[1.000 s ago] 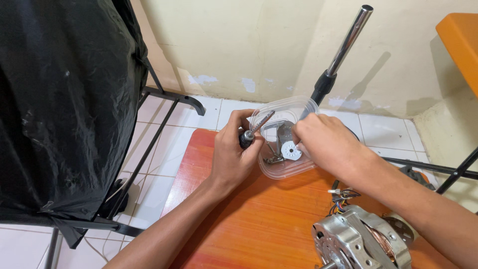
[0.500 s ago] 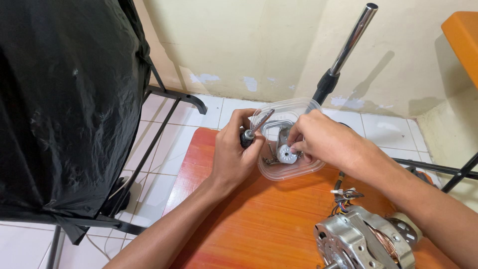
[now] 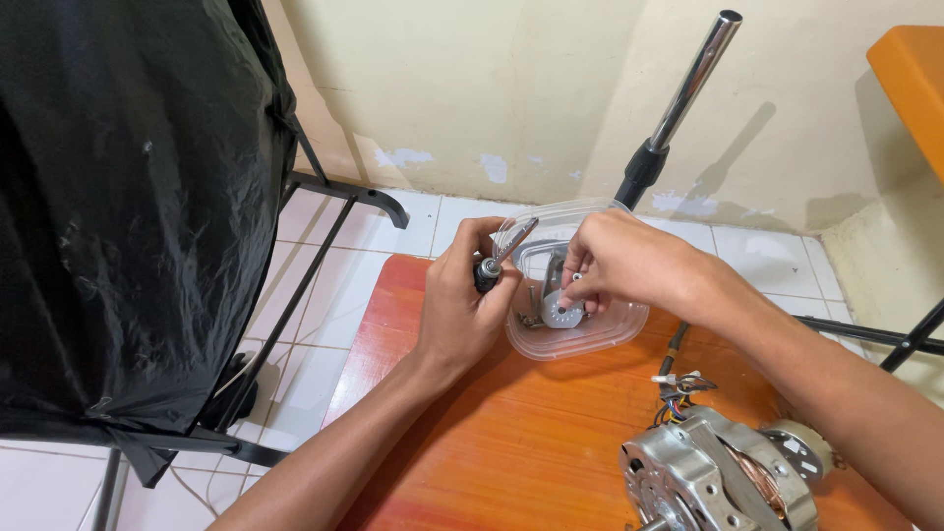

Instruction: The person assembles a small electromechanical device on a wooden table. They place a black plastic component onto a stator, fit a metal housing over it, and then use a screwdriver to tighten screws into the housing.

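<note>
Tub [image 3: 590, 344], clear plastic, sits on orange tabletop [image 3: 511, 442] near far edge. Inside: screws, small metal bits, round grey disc [image 3: 562, 313]. Right hand [image 3: 629, 261] dips in, fingers pinched on disc. Left hand [image 3: 462, 305] beside tub, fingers wrapped tight round screwdriver [image 3: 500, 258]; tip points up and right, over tub. Motor [image 3: 718, 477] lies near.

Behind the hands rises a cream wall [image 3: 511, 88] with flaking patches of paint low down, lit brightly enough to throw a pole's shadow. Left of the hands a black plastic sheet [image 3: 128, 197] hangs over a dark metal frame [image 3: 324, 246] standing on white floor tiles [image 3: 324, 295]. Under the hands lies an orange wooden tabletop [image 3: 511, 442]; far right, another orange surface [image 3: 910, 84]
</note>
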